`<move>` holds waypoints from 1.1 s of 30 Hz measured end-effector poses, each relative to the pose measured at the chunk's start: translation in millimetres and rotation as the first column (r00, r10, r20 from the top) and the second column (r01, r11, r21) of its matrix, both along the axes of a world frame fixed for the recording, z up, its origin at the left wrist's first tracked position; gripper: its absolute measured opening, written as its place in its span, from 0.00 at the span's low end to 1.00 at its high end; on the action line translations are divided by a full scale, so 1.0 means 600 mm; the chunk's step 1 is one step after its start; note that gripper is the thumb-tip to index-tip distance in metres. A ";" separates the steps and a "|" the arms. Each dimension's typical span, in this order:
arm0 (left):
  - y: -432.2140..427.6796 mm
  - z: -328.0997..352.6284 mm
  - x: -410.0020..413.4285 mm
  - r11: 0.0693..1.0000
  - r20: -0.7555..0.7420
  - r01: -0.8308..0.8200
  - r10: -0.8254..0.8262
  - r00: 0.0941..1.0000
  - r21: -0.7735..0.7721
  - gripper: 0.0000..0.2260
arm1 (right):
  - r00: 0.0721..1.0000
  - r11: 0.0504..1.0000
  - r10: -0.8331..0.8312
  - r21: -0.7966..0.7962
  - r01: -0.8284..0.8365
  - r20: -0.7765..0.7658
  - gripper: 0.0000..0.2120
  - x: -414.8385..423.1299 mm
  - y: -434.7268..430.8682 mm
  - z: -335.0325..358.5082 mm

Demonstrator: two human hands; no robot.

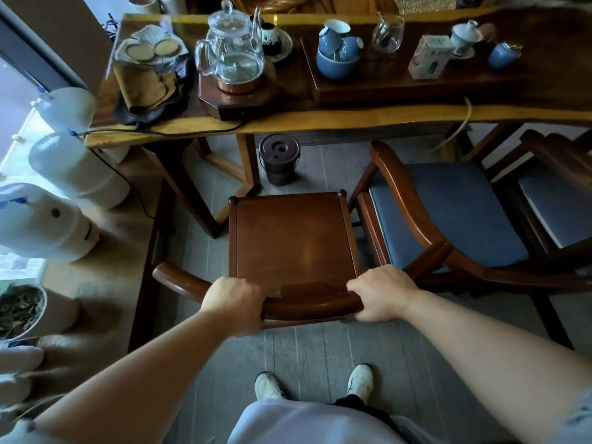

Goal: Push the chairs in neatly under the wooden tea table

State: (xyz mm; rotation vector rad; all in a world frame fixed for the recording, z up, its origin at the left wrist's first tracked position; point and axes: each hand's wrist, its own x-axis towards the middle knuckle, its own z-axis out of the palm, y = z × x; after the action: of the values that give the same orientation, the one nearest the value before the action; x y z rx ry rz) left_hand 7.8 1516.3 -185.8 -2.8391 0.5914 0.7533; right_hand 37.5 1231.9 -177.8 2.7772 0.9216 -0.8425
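A dark wooden chair (290, 233) with a bare seat stands in front of me, its front edge just short of the wooden tea table (352, 115). My left hand (235, 304) and my right hand (379, 291) both grip its curved backrest rail, one on each side of the centre. To the right stands a chair with a blue cushion (448, 213), partly under the table. A third chair with a grey cushion (557, 203) sits at the far right edge.
A dark lidded bucket (279, 160) stands on the floor under the table, ahead of the bare chair. Large water jugs (61, 168) line the left side. A glass kettle (231, 48), blue cups (338, 49) and a white box (431, 57) sit on the table.
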 end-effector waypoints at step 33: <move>-0.016 0.005 0.033 0.999 -0.035 -0.019 0.018 0.999 -0.037 0.18 | 0.996 0.999 0.012 0.053 -0.007 -0.084 0.34 0.040 -0.022 0.002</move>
State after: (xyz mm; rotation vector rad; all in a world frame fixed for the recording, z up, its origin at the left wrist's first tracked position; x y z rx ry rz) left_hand 27.3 1506.8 -182.5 -2.8750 0.5916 0.8051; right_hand 61.6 1218.7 -176.6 2.7984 0.9832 -0.9545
